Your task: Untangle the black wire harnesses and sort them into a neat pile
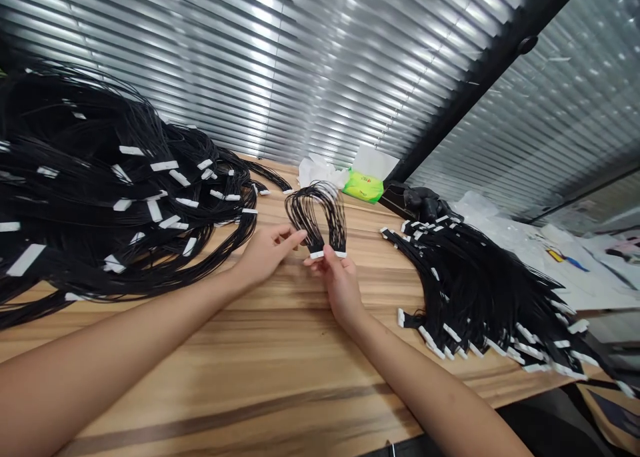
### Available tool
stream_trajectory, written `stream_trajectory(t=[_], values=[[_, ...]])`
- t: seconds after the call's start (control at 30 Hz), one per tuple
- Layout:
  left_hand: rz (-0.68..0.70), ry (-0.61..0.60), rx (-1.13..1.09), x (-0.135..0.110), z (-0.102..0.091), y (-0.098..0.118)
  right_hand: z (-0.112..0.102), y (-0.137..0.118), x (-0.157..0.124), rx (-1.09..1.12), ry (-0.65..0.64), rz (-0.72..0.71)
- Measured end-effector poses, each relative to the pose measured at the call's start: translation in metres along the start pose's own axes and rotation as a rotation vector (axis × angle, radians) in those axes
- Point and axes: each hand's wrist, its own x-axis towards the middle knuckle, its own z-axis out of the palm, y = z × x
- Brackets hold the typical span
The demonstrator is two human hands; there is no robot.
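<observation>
A looped cable harness (338, 210) of thin black wires, with white connectors side by side at its near ends, stands up in front of me at the middle of the table. My right hand (341, 280) pinches it at the connectors, thumb on the near side and fingers behind. My left hand (270, 250) is just left of the loop, its thumb stretched towards the wires and its fingers loosely bent. Nothing shows in that hand. Whether its fingertips touch the wires is hard to see.
On the left is a big heap of black cables (200, 200) with white connectors. Another pile of harnesses (480, 284) lies at the right. A green tissue pack (363, 186) and crumpled white tissue (320, 172) are at the back, before a corrugated metal wall (300, 64). Blue-and-yellow-handled tool (567, 260) lies far right.
</observation>
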Motion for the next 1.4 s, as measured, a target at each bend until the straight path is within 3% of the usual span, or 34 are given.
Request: stream_trajectory(t=[0.13, 0.43, 0.63, 0.73, 0.8, 0.9, 0.97, 1.13, 1.27, 1.33, 1.4], values=[[-0.005, 0.018, -0.005, 0.005, -0.004, 0.001, -0.002, 0.001, 0.004, -0.072, 0.075, -0.023], [-0.171, -0.009, -0.125, 0.009, -0.004, -0.004, -0.002, 0.001, 0.004, -0.134, 0.082, 0.026], [-0.226, -0.029, -0.489, 0.008, -0.004, 0.0, -0.003, 0.003, 0.005, -0.123, 0.086, 0.031], [-0.245, 0.045, -0.74, 0.011, -0.007, 0.001, -0.005, 0.003, 0.007, -0.047, 0.13, 0.037], [-0.25, 0.145, -0.788, 0.015, -0.01, -0.001, -0.006, 0.003, 0.008, 0.002, 0.159, 0.027], [-0.249, 0.284, -0.679, 0.021, -0.014, -0.007, -0.004, 0.001, 0.005, 0.005, 0.174, 0.003], [-0.259, 0.275, -0.535, 0.023, -0.015, -0.011, -0.002, 0.0, 0.001, -0.022, 0.16, -0.01], [-0.288, 0.034, -0.184, 0.016, -0.009, -0.013, 0.001, 0.0, -0.008, -0.044, 0.104, -0.039], [-0.182, -0.232, 0.022, 0.007, -0.005, -0.012, 0.0, 0.003, -0.012, -0.066, 0.072, -0.053], [-0.134, -0.273, 0.093, 0.005, -0.005, -0.011, 0.001, 0.004, -0.012, -0.077, 0.071, -0.056], [-0.109, -0.223, 0.151, 0.004, -0.007, -0.008, 0.001, 0.002, -0.011, -0.089, 0.091, -0.055]])
